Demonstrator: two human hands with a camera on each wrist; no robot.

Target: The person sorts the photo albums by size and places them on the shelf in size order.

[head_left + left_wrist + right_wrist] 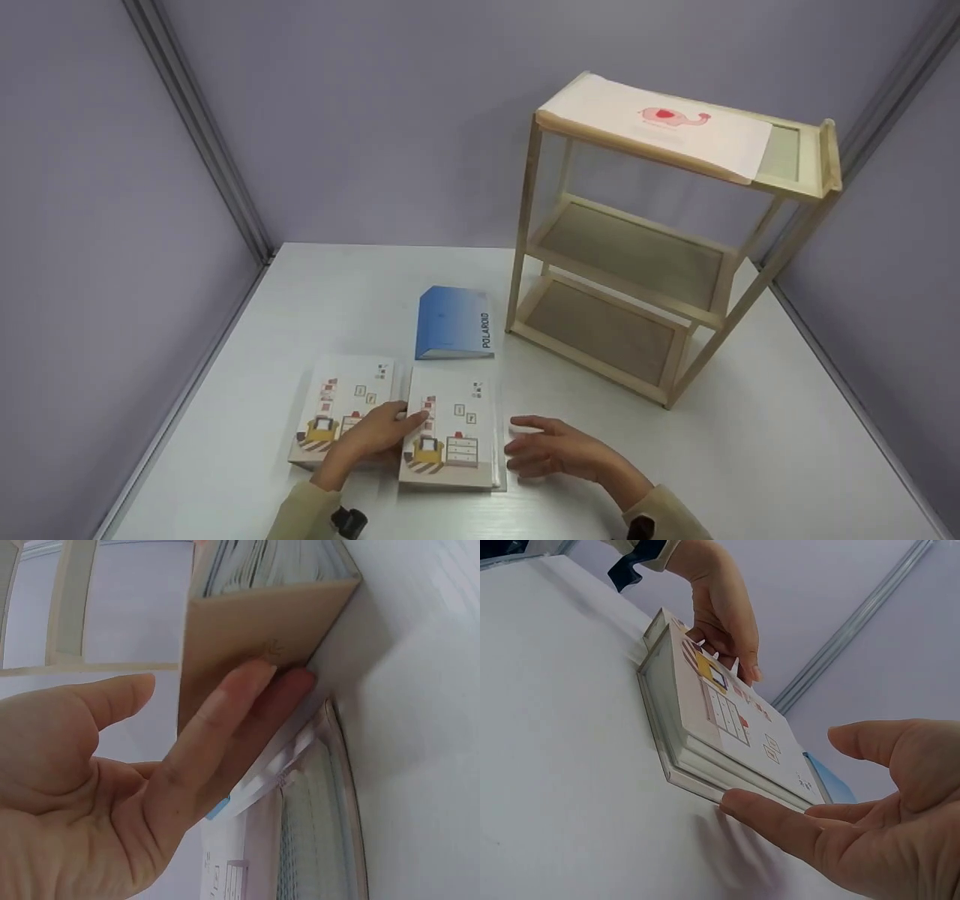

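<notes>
Your left hand (379, 433) lays straight fingers on the left edge of the illustrated cream book (452, 429) while your right hand (551, 448) waits open beside its right edge, bracketing it.

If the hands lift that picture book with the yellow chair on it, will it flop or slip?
Probably stiff: the picture book looks thick, with flat board-like covers. It likely feels fairly heavy, since the right wrist view shows a deep stack of pages. It may slide, as the white table looks smooth. The left hand touches its edge; the right hand is beside it.
</notes>
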